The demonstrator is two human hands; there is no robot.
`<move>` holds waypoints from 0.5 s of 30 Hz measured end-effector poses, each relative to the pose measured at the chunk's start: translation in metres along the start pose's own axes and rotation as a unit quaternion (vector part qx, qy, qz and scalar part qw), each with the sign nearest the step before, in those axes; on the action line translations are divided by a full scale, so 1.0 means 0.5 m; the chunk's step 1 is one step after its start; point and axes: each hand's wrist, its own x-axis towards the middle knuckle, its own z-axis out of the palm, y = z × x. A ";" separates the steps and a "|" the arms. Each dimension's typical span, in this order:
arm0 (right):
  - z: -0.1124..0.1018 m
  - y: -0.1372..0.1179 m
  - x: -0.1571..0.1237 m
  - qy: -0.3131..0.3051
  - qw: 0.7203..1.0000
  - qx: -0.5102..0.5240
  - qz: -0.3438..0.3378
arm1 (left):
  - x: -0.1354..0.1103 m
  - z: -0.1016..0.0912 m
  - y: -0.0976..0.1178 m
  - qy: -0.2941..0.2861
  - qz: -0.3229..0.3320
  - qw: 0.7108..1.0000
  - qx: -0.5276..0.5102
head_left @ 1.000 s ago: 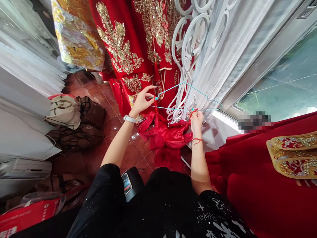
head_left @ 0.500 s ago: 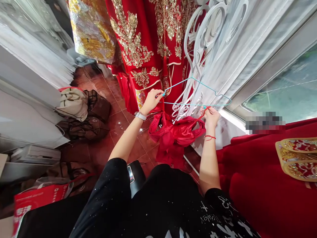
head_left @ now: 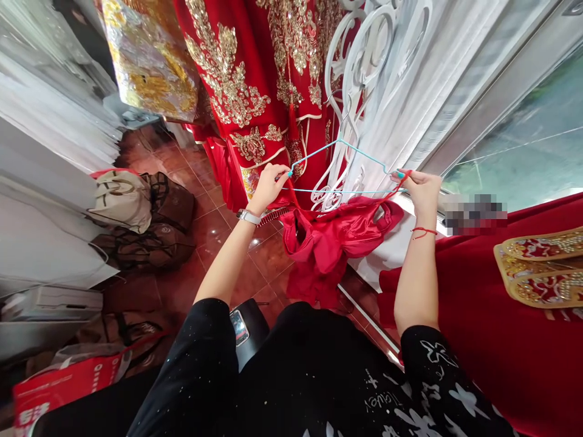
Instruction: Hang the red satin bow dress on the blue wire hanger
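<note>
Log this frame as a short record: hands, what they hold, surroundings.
Left hand: fingers closed at the left shoulder of a light blue hanger
Right hand: pinching a red strap by the hanger's right shoulder; whether it is hooked there is unclear
Garment: red garment, hanging loose below the hanger
Behind: red clothing with gold embroidery, beside white scrollwork
Floor, left of picture: beige bag and brown bags
Near left sleeve: phone, screen lit

At left, a cream bag (head_left: 121,200) lies by brown bags (head_left: 152,252) on the red tiled floor (head_left: 214,227). Gold-embroidered red garments (head_left: 221,70) hang on the far side, beside white scrollwork (head_left: 350,64). A phone (head_left: 239,328) lies near; at right, red cloth (head_left: 469,285) bears gold-edged panels (head_left: 537,288).
</note>
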 end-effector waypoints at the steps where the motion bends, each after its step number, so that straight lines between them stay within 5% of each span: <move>1: 0.004 -0.014 0.004 0.000 1.000 -0.017 -0.006 | -0.001 0.002 0.001 0.000 -0.002 1.000 -0.001; 7: 0.014 -0.084 0.016 -0.085 0.987 -0.121 -0.057 | -0.010 0.007 0.006 0.002 -0.011 1.000 -0.006; 15: 0.011 -0.099 0.013 -0.112 0.978 -0.145 -0.098 | -0.022 0.037 0.008 0.009 -0.026 0.999 -0.033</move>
